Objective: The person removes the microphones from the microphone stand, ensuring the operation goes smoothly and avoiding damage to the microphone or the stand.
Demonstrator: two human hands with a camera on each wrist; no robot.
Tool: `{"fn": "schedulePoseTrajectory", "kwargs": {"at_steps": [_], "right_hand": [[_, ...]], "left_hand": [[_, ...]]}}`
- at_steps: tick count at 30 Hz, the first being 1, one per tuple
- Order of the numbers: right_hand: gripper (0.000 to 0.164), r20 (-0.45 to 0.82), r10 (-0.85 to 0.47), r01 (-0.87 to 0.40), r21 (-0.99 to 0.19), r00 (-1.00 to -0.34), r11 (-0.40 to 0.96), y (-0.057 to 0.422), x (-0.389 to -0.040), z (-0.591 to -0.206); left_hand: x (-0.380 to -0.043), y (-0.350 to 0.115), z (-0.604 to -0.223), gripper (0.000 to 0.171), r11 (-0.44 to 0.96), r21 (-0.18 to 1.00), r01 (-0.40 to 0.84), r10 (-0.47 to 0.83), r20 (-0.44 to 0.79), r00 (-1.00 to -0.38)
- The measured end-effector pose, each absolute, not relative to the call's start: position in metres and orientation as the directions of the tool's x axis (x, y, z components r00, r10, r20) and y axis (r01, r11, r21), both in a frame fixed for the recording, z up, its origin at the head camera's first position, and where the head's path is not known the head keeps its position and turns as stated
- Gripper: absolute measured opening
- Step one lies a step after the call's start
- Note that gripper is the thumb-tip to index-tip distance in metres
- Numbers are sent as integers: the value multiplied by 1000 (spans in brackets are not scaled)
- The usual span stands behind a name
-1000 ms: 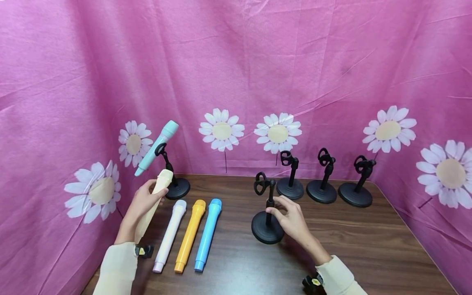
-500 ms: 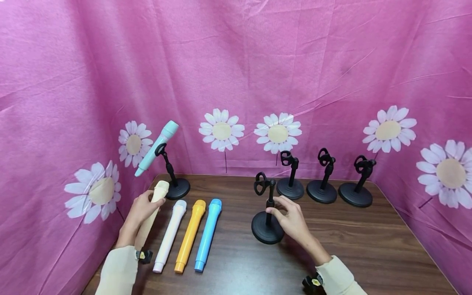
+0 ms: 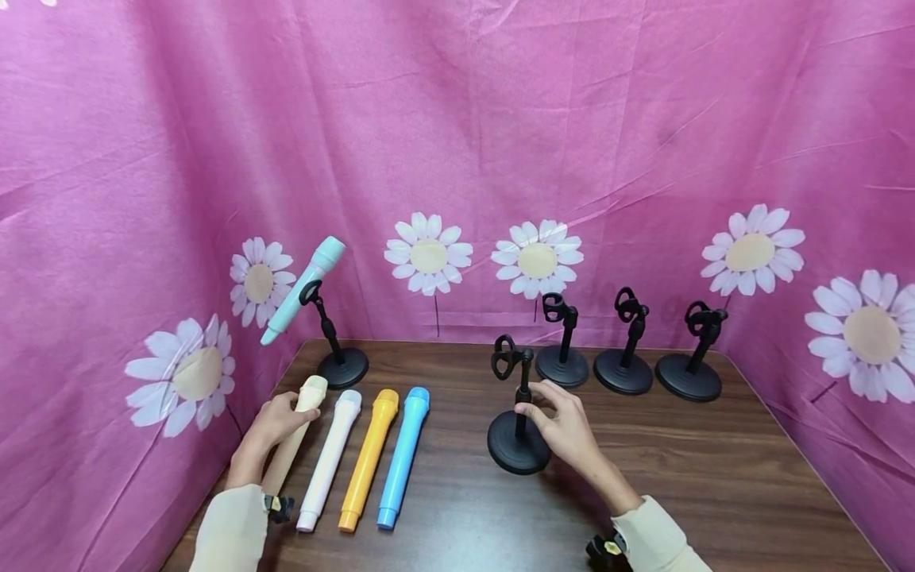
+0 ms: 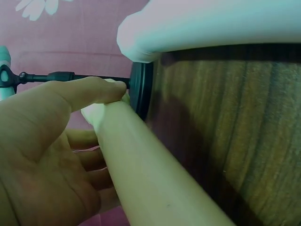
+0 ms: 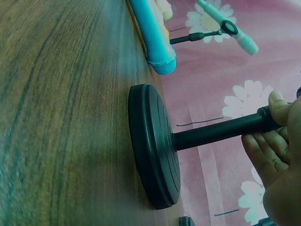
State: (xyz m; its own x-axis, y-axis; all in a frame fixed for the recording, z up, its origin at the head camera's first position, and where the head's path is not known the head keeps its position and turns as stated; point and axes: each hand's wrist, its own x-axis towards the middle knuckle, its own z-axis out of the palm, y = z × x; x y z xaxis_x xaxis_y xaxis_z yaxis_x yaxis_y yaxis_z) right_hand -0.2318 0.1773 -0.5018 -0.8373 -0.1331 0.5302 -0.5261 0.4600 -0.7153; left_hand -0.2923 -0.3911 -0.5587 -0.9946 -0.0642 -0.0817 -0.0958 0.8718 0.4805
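My left hand (image 3: pixel 270 429) grips a cream toy microphone (image 3: pixel 289 446) near its head, at the left end of a row of microphones. In the left wrist view the thumb lies over the top of the cream barrel (image 4: pixel 141 165), with the fingers behind it. Beside it lie a white-pink microphone (image 3: pixel 330 461), an orange one (image 3: pixel 369 461) and a blue one (image 3: pixel 404 459). My right hand (image 3: pixel 565 421) pinches the pole of a black microphone stand (image 3: pixel 519 441) between thumb and fingers. The stand's round base (image 5: pixel 155 146) is upright, close over the wood.
At the back left a black stand (image 3: pixel 343 367) bears a mint microphone (image 3: pixel 303 290), tilted in its ring. Three more black stands (image 3: pixel 563 364) line the back right of the wooden table (image 3: pixel 457 492). A pink flowered cloth (image 3: pixel 457 143) hangs behind and at both sides.
My left hand has lowered the cream microphone toward the table, away from the mint microphone's stand and next to the row. My right hand and its stand have stayed in place.
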Motion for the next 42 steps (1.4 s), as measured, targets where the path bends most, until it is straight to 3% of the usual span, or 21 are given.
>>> {"fn": "schedulePoseTrajectory", "kwargs": {"at_steps": [7, 21, 42], "right_hand": [[26, 535, -129, -530, -717, -835, 453, 177, -232, -502], [28, 553, -127, -542, -700, -824, 466, 176, -233, -503], [27, 549, -131, -541, -702, -825, 464, 177, -233, -503]], "left_hand": [[-307, -405, -584, 98, 888, 446, -113, -63, -127, -990], [-309, -404, -600, 91, 877, 470, -101, -66, -91, -994], [-307, -396, -585, 101, 877, 465, -119, -85, -92, -992]]}}
